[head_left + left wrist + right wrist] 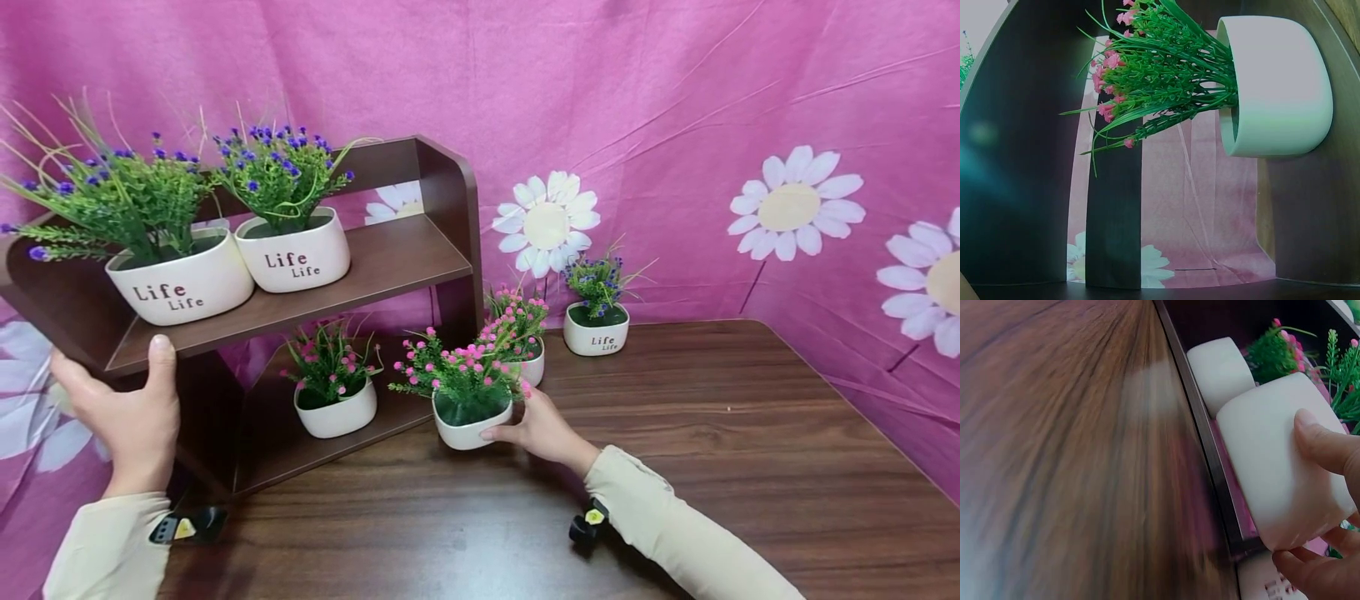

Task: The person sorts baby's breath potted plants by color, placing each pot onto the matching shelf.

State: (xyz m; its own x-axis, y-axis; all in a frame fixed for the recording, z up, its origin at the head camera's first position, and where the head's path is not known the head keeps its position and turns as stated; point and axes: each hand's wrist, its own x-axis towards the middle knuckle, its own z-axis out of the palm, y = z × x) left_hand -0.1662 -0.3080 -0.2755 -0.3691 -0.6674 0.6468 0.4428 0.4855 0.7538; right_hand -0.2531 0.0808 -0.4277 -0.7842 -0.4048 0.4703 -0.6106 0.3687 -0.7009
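Note:
My right hand grips a white pot with pink flowers, thumb on its front, at the right end of the lower shelf. In the right wrist view the same white pot is tilted in the fingers. My left hand holds the left front corner of the dark brown shelf unit, its thumb on the upper board. On the lower shelf stands another pink-flowered pot, seen sideways in the left wrist view as a white pot. Two purple-flowered pots marked "Life", a left one and a right one, stand on the upper shelf.
Behind the held pot is a further pink-flowered pot, partly hidden. A small purple-flowered pot stands on the wooden table near its back edge. A pink cloth with daisies hangs behind.

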